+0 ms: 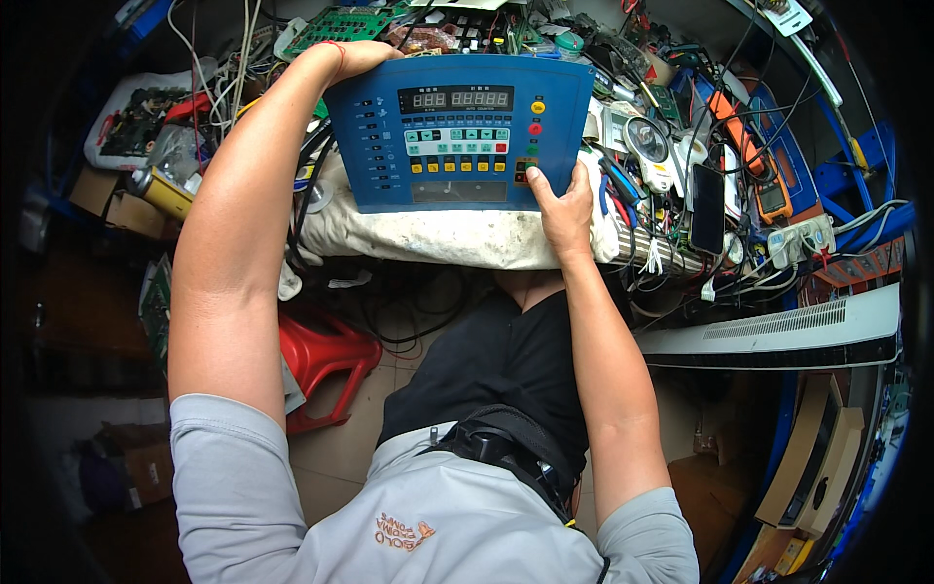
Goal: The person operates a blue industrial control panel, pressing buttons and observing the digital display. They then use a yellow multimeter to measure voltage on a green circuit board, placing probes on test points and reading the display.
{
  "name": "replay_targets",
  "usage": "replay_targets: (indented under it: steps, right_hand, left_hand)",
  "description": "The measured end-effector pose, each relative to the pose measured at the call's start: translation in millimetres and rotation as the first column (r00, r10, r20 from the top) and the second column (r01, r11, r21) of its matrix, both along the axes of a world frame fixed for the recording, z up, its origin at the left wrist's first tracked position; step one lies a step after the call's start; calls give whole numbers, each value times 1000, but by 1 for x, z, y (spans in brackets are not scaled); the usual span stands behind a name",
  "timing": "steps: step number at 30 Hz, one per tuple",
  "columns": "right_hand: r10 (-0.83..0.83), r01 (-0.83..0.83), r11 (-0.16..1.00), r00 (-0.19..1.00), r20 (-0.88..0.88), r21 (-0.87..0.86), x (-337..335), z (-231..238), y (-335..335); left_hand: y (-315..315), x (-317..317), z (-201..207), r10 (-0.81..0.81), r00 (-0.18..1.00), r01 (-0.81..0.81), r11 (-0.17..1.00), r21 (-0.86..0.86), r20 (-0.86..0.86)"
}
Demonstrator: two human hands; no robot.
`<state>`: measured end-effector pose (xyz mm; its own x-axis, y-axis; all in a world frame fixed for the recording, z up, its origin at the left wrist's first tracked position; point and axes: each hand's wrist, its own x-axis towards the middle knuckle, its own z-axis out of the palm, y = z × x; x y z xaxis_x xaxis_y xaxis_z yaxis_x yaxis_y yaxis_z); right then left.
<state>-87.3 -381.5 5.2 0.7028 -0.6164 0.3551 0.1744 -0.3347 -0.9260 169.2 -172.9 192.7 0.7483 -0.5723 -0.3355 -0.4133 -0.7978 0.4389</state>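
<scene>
A blue control panel [375, 185] with two dark digit displays and rows of coloured buttons stands tilted up at the bench's front edge, its face toward me. My left hand [360, 58] is at its top left corner; the thumb side shows and the fingers go out of sight behind the panel. At the lower right, my right hand [564, 206] grips the panel's edge, its thumb lying on the face by the red and green buttons. The other right fingers are partly hidden behind the panel. Pale stained cloth [428, 238] lies under the panel's lower edge.
Circuit boards, wires and tools crowd the bench, with a green circuit board [341, 29] behind the panel. To the right are a round magnifier [649, 141], a black phone [707, 209] and an orange multimeter [773, 198]. A red stool [326, 355] stands below, left of my legs.
</scene>
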Motion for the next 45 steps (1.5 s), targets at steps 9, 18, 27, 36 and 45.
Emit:
replay_targets:
  steps: [9, 18, 27, 36, 45]
  right_hand:
    - [-5, 5, 1000, 1000, -2, -10, 0, -1, 0]
    - [-6, 6, 1000, 1000, -15, -11, -1, 1, 0]
    - [-4, 4, 1000, 1000, -11, -15, -1, 1, 0]
    - [-7, 7, 1000, 1000, -15, -5, 1, -2, -1]
    - [-15, 14, 1000, 1000, -20, -18, 1, -3, -2]
  left_hand:
    - [0, 0, -2, 7, 1000, -7, 1000, 2, 27]
    - [0, 3, -3, 30, 1000, -30, 999, -22, 3]
    - [0, 0, -1, 7, 1000, -7, 1000, -1, 17]
    - [0, -4, 1, 11, 1000, -11, 1000, -2, 18]
    - [0, 2, -3, 15, 999, -15, 1000, 2, 43]
